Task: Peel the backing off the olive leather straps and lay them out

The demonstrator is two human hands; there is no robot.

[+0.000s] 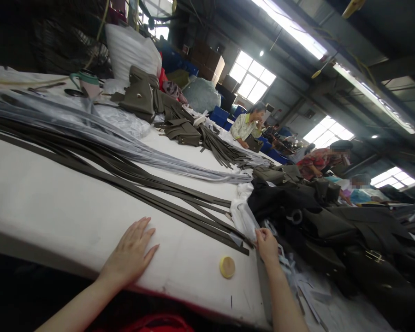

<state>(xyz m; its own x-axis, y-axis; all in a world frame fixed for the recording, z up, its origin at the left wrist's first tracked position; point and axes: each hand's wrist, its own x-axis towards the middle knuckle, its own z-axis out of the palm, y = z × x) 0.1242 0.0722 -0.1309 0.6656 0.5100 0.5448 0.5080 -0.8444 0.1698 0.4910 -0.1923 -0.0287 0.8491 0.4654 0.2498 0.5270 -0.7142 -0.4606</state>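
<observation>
Long, flat, dark olive-grey leather-like straps [97, 161] are lying lengthwise on the white table [55, 193], bunching and overlapping at one side, curving gently, and spreading into separate strips toward their uneven ends.

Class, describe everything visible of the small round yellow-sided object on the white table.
The small round object is a squat disc with a yellow side and tan-brown face; whether tape or tin is unclear. It lies flat on the white table, between the left hand and right hand, nearer the right, near the dark straps' ends. Only the table touches it.
</observation>
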